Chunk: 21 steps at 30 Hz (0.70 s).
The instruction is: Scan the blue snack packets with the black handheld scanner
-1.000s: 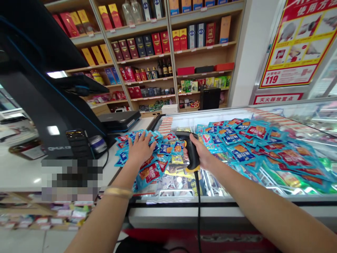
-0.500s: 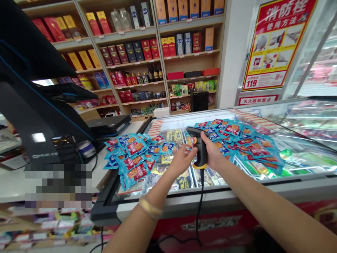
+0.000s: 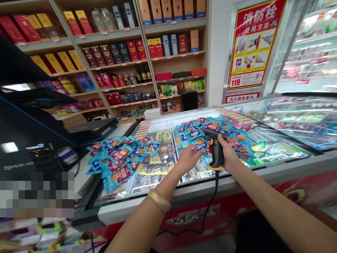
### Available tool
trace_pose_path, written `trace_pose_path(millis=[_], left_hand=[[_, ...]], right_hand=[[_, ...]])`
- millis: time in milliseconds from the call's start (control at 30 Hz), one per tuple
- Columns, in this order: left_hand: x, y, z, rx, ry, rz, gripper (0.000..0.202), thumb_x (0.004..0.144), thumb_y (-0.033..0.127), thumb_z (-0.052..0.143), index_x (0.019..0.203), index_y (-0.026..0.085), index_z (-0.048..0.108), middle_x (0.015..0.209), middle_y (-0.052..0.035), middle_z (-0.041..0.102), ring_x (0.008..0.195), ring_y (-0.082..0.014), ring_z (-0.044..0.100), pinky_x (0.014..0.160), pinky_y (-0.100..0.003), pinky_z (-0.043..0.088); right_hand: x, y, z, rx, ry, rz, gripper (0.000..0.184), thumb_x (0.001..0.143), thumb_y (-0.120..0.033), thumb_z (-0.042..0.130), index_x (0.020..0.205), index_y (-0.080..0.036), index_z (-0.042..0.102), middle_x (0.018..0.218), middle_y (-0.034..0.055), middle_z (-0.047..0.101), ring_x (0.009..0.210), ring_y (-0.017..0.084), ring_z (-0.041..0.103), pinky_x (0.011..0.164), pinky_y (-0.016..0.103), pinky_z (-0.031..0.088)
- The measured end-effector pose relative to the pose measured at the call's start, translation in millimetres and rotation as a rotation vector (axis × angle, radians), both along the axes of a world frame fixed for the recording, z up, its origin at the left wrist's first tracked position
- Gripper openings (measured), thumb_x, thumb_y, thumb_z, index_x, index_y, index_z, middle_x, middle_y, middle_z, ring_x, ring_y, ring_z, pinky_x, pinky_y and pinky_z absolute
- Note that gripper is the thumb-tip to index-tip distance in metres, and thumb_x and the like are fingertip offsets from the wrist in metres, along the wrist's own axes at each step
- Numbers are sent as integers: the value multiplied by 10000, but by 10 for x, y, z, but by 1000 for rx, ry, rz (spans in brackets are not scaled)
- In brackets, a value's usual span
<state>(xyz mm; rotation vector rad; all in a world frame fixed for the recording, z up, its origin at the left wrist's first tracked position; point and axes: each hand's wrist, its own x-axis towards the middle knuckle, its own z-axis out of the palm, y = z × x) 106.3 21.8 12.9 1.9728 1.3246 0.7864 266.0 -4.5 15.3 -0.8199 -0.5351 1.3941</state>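
Observation:
My right hand (image 3: 228,154) is wrapped round a black and yellow barcode scanner (image 3: 217,154), its head over the right pile of snack packets (image 3: 193,128) and its cable hanging down. Beside it, my left hand (image 3: 189,160), with a gold bangle at the wrist, reaches to the near edge of that pile. Its fingers are slightly bent and apart, with nothing visible in them. The packets are blue with red or dark blue labels. A second pile of the same packets (image 3: 119,154) lies at the left on the glass top of a chest freezer (image 3: 171,191).
A dark checkout terminal (image 3: 15,133) and a flat black device (image 3: 94,128) stand at the left on a counter. Frozen goods show through the freezer glass. Shelves with boxed bottles (image 3: 113,52) rise behind. A red poster (image 3: 255,45) hangs on the wall.
The view has turned right. My left hand has moved away from the scanner's front to the right pile's near edge. The scanner has shifted right over the packets, still in my right hand.

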Motion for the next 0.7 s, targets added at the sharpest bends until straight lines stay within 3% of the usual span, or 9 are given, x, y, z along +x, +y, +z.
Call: trace_pose_path(millis=[100, 233, 367, 467, 600, 700], left_hand=[[19, 92, -4, 159, 180, 79, 255, 822, 358, 612, 1015, 193, 590, 907, -50, 658, 872, -207, 633, 793, -332, 488], [97, 256, -18, 359, 292, 162, 430, 804, 386, 648, 1154, 158, 547, 1093, -128, 603, 1078, -255, 574, 927, -376, 459], [256, 327, -67, 417, 400, 96, 595, 721, 529, 704, 1175, 171, 562, 1142, -150, 554, 1127, -308, 546, 939, -411, 462], [301, 320, -102, 426, 474, 45, 567, 724, 547, 694, 1159, 197, 597, 1182, -148, 529, 1104, -320, 563, 927, -428, 473], [185, 363, -112, 458, 411, -22, 369, 853, 369, 584, 1167, 177, 610, 1185, -139, 568, 1073, -262, 599, 954, -382, 470], [51, 459, -134, 450, 151, 63, 247, 892, 275, 487, 1053, 175, 646, 1039, -111, 643, 1012, -242, 633, 954, -390, 472]], right_hand=[[59, -41, 1, -47, 3, -23, 410, 938, -452, 485, 691, -156, 624, 579, 47, 635, 482, 132, 591, 489, 225, 509], [78, -73, 56, -78, 5, -26, 452, 976, -420, 410, 674, -147, 606, 550, 45, 618, 447, 122, 570, 447, 213, 482], [87, -55, 48, -91, 40, -21, 458, 968, -455, 411, 677, -152, 594, 532, 43, 603, 430, 126, 561, 441, 223, 481], [98, -44, 16, -90, 50, -7, 451, 958, -476, 421, 694, -154, 595, 522, 39, 594, 401, 119, 536, 420, 220, 464], [111, -57, 5, -67, 62, 17, 450, 956, -495, 410, 726, -158, 599, 530, 43, 596, 430, 130, 557, 418, 218, 457], [113, -75, 10, -66, 48, 14, 446, 955, -495, 407, 744, -159, 609, 565, 54, 616, 480, 143, 586, 436, 224, 470]])
